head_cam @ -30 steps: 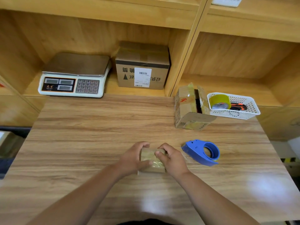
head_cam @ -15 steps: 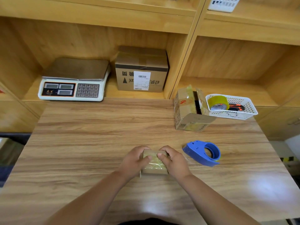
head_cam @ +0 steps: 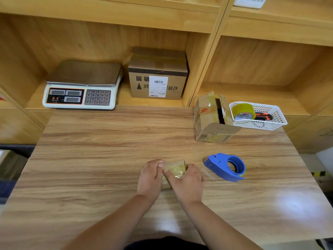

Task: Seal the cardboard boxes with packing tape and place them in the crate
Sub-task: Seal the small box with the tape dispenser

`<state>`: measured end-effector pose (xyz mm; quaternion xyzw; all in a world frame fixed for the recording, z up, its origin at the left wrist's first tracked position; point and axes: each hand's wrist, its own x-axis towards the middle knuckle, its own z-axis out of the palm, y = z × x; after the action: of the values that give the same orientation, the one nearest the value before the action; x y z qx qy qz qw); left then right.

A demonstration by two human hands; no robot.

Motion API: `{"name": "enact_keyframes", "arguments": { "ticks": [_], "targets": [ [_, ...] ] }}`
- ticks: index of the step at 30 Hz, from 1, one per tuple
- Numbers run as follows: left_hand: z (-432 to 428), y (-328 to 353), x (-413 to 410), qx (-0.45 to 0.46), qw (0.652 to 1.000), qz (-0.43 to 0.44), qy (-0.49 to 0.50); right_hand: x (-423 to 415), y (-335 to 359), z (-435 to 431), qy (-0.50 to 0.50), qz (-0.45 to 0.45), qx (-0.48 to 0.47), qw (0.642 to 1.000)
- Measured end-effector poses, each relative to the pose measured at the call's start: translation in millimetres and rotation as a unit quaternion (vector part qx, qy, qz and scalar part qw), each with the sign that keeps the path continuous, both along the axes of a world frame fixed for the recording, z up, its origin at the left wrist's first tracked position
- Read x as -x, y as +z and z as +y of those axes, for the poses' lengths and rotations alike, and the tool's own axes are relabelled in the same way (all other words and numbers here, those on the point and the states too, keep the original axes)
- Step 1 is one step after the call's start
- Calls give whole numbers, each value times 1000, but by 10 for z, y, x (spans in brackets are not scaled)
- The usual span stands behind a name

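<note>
- Grips the small box [head_cam: 174,167] from both sides: left hand [head_cam: 150,177] with fingers curled over the left edge, right hand [head_cam: 188,184] wrapped round the right edge, thumb laid across the shiny taped top.
- Lies flat on the desk [head_cam: 108,150], between the two hands, taped face up.
- Appears to run lengthwise away from the person toward the shelves, far end leaning slightly right; hard to be sure with so much hidden under the hands.
- To do this well: rub the thumb along the tape from the middle out to the ends, press down any loose corners, and brace with the other hand against sliding.
- Just to the right, apart from the box: blue tape dispenser [head_cam: 225,166].
- Farther back right: open cardboard box [head_cam: 207,121] against a white basket [head_cam: 270,123] holding a tape roll [head_cam: 244,110].
- Cannot pick out a crate.
</note>
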<state>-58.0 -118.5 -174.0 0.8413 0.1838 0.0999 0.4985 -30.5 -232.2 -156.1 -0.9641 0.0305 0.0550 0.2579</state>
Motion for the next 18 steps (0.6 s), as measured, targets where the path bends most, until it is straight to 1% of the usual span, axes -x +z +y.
{"name": "enact_keyframes", "arguments": {
  "ticks": [7, 11, 13, 15, 18],
  "targets": [
    [-17, -19, 14, -15, 1000, -12, 5, -107, -5, -57, 14, -62, -11, 998],
    [10, 0, 78, -27, 999, 2, -32, -212, -9, -96, 44, -52, -17, 998],
    [28, 6, 147, -25, 999, 14, -44, -286, 4, -149, 72, -25, -30, 997],
    [34, 19, 218, -10, 999, 28, -40, -335, 31, -201, 106, 12, -50, 993],
    [76, 62, 253, 27, 999, 37, -21, -305, 56, -276, 150, 4, -98, 984]
  ]
}}
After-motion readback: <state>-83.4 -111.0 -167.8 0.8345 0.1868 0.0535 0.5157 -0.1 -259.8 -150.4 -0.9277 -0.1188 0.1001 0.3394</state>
